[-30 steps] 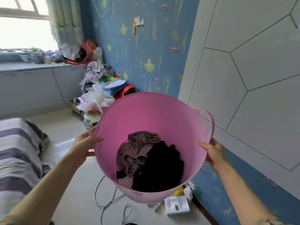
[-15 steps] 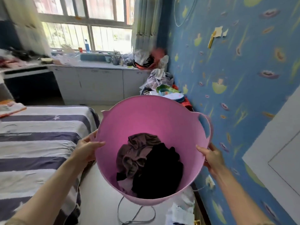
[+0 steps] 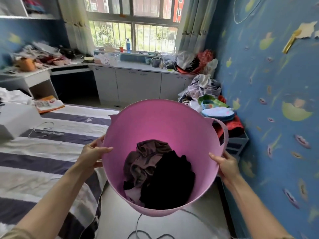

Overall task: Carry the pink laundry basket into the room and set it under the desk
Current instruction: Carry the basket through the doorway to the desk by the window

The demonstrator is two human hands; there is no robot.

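I hold the pink laundry basket (image 3: 155,121) in the air in front of me, tilted toward me, with brown and black clothes (image 3: 155,171) in its bottom. My left hand (image 3: 92,153) grips its left rim, thumb inside. My right hand (image 3: 226,165) grips the right rim just below the loop handle. The desk (image 3: 39,75) stands at the far left under the window wall, its top cluttered, with a dark opening (image 3: 74,85) beneath it.
A bed with a purple-striped sheet (image 3: 43,152) fills the left side, with a white box and an orange booklet on it. A pile of clothes and bags (image 3: 207,100) lies against the blue wall on the right. White cabinets (image 3: 138,83) run below the window. A cable lies on the floor.
The view has swung left and into the room: the white door panel is gone, and the window, cabinets, desk and bed have come into sight. Both hands keep their hold on the basket.
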